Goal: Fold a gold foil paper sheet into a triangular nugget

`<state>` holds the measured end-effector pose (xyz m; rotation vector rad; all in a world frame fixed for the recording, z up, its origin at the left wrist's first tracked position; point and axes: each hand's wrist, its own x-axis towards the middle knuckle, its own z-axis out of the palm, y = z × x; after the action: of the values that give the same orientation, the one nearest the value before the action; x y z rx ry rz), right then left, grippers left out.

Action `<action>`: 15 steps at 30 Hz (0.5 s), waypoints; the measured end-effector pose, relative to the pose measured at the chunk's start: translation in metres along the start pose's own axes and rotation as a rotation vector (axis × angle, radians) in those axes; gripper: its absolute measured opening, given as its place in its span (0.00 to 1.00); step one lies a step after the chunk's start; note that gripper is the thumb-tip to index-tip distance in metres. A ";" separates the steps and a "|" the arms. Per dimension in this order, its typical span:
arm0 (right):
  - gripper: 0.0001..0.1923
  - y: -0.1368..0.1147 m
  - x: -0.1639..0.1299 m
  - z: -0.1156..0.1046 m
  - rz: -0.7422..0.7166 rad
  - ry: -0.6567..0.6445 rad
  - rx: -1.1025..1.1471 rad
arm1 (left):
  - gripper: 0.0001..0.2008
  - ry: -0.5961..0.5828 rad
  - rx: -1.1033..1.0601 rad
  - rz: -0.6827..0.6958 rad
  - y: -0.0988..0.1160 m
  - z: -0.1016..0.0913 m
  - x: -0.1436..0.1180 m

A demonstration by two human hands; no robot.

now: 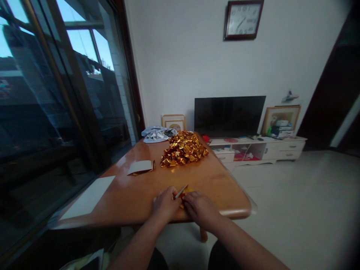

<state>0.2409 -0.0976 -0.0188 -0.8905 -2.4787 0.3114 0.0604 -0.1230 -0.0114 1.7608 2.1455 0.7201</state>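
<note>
My left hand [165, 204] and my right hand [200, 209] meet at the near edge of the wooden table [135, 195]. Together they pinch a small sheet of gold foil paper [182, 192], one corner sticking up between the fingers. Further back on the table lies a heap of folded gold paper pieces [184, 149], well beyond both hands.
A small open cardboard piece [140, 167] and a white sheet [88, 197] lie on the table's left side. A crumpled bag [157, 134] sits at the far end. A dark window is at left; a TV [229, 115] on a white cabinet stands beyond.
</note>
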 end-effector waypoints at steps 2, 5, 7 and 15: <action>0.12 0.000 -0.001 0.002 0.001 -0.007 -0.018 | 0.03 0.040 -0.006 0.040 -0.003 -0.003 -0.003; 0.14 -0.001 -0.001 0.001 -0.023 -0.014 -0.046 | 0.02 0.067 -0.053 0.105 -0.013 -0.006 -0.003; 0.14 -0.003 0.001 -0.001 -0.030 -0.025 -0.067 | 0.04 0.079 -0.091 0.155 -0.021 -0.008 -0.003; 0.13 -0.008 0.004 -0.002 0.003 -0.077 -0.161 | 0.11 0.115 -0.143 0.377 -0.029 -0.013 -0.014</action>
<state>0.2349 -0.1005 -0.0125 -0.9630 -2.6024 0.1511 0.0321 -0.1430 -0.0173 2.1138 1.7901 1.0607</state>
